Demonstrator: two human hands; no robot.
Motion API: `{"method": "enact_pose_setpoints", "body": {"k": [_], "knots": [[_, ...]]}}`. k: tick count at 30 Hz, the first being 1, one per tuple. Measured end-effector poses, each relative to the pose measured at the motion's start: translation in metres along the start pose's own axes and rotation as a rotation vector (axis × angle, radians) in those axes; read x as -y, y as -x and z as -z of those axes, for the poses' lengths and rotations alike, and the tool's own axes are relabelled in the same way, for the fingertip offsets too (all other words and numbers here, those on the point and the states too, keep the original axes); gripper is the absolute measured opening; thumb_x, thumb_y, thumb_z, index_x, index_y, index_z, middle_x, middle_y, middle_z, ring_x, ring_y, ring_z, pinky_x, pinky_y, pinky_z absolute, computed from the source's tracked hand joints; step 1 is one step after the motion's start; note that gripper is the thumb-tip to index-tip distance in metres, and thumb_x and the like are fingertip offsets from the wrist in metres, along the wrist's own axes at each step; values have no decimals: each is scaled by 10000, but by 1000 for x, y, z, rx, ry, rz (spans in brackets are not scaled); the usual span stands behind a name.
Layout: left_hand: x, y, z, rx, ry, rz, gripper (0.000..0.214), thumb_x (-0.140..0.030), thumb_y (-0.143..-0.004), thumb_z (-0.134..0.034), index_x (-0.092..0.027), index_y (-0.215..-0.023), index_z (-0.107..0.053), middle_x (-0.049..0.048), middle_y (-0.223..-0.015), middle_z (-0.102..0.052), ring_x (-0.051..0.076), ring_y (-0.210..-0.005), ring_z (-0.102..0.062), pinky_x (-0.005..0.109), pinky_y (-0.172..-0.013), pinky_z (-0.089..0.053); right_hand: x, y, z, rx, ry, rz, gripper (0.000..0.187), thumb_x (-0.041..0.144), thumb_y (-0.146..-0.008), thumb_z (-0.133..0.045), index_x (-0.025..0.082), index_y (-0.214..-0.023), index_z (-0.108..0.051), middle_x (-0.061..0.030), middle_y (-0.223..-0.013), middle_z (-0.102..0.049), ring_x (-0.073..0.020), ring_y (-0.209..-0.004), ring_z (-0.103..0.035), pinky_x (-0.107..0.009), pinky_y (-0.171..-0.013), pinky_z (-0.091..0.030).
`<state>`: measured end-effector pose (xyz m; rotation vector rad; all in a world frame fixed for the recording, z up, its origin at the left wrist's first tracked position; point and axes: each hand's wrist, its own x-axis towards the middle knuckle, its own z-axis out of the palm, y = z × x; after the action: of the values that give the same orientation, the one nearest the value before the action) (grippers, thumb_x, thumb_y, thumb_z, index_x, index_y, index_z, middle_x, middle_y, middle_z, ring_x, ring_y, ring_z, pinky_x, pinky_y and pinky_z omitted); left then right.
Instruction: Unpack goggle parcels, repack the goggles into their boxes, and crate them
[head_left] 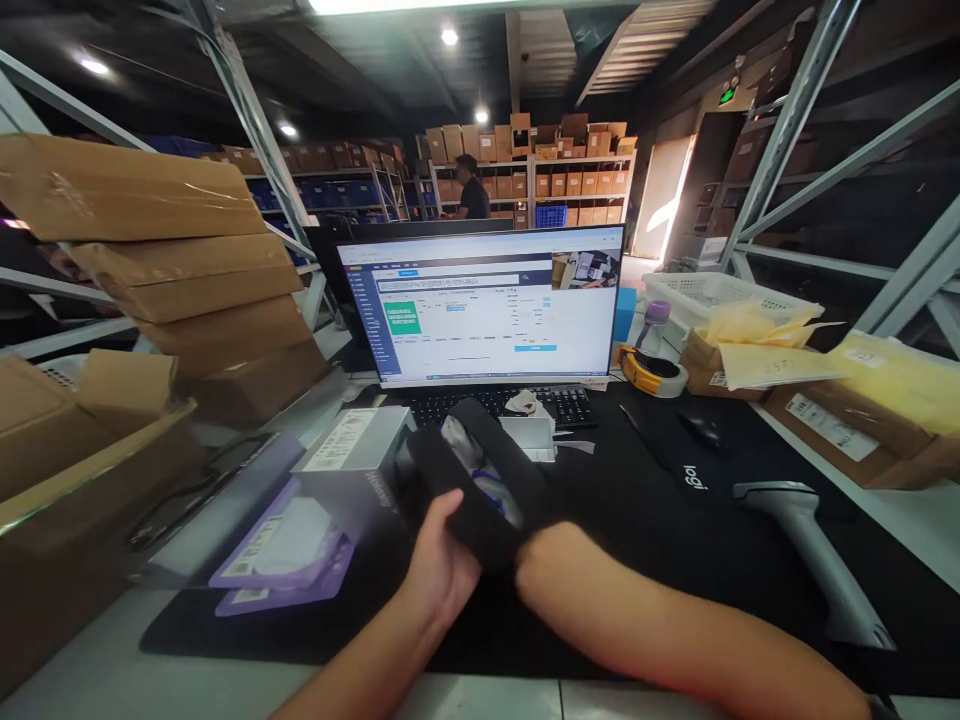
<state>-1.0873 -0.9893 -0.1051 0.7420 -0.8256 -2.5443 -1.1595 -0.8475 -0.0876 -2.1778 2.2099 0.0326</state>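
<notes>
My left hand (442,565) grips the near end of a black soft pouch (472,470) held above the black desk mat (675,560). The pouch is open and something grey with a blue cord shows inside. My right hand is pushed into the pouch, so only the wrist and forearm (600,600) show and its fingers are hidden. A grey product box (352,455) lies just left of the pouch, and a keyboard (495,402) sits behind it.
A monitor (484,305) stands behind the keyboard. Stacked cardboard boxes (172,270) fill the left. A barcode scanner (814,550), a mouse (701,430), a tape roll (652,372) and yellow padded envelopes (885,375) lie right. Purple packets (289,550) lie left. A person (471,190) stands by far shelves.
</notes>
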Motion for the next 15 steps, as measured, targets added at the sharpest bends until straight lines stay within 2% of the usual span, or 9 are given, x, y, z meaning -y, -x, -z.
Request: {"method": "enact_pose_setpoints", "body": {"k": [1,2,4,6,8,10,12,15], "knots": [[3,0,5,43,-26,-1,305,-322,-754,-690,-120,-980,-726,107,-970,-770,313,-1046,-705,453,-997,-544,-7,7,9,-9,-81,18,101,76,-764,-746,151,-704,-717,-50,-671,-710,-194,-636,-686,-268,-561,-488],[6,0,10,87,-54,-10,325,-323,-731,-721,-121,-985,-725,111,-995,-766,324,-1074,-693,463,-1013,-531,-12,15,18,-69,-203,32,71,115,-832,-711,170,-797,-739,-36,-750,-737,-184,-708,-706,-266,-634,-521],[12,1,21,170,-111,-52,382,-316,-697,-765,-132,-1028,-718,108,-1029,-761,335,-1113,-675,477,-1039,-507,-18,26,33,-213,-476,55,219,105,-929,-589,216,-1047,-737,-14,-959,-761,-152,-893,-717,-251,-806,-550],[18,3,32,225,-154,-103,460,-274,-670,-791,-154,-1105,-703,97,-1042,-760,335,-1140,-662,485,-1064,-480,-17,27,36,-342,-650,39,379,47,-947,-483,221,-1220,-678,-36,-1177,-723,-145,-1100,-673,-269,-980,-524],[23,7,41,249,-168,-119,557,-209,-633,-804,-175,-1176,-683,89,-1072,-757,332,-1175,-645,490,-1092,-450,-13,21,28,-440,-680,-30,444,27,-944,-418,186,-1306,-620,-91,-1307,-656,-175,-1226,-611,-340,-1077,-487],[28,11,49,264,-156,-76,637,-147,-604,-797,-186,-1225,-664,92,-1128,-745,333,-1220,-619,502,-1121,-415,-11,11,14,-516,-645,-125,443,80,-962,-434,171,-1383,-538,-128,-1347,-608,-210,-1250,-586,-408,-1088,-487],[34,16,56,295,-145,-4,686,-114,-595,-786,-190,-1263,-648,102,-1177,-728,342,-1255,-595,529,-1139,-385,-11,2,2,-540,-602,-187,473,169,-950,-549,184,-1418,-475,-132,-1338,-582,-234,-1229,-579,-439,-1069,-500],[46,23,61,323,-153,49,730,-119,-586,-800,-190,-1294,-633,123,-1236,-700,362,-1283,-569,573,-1150,-354,-14,-10,-9,-505,-448,-261,622,254,-804,-779,153,-1358,-514,-161,-1327,-546,-308,-1207,-550,-495,-1025,-513]]}}
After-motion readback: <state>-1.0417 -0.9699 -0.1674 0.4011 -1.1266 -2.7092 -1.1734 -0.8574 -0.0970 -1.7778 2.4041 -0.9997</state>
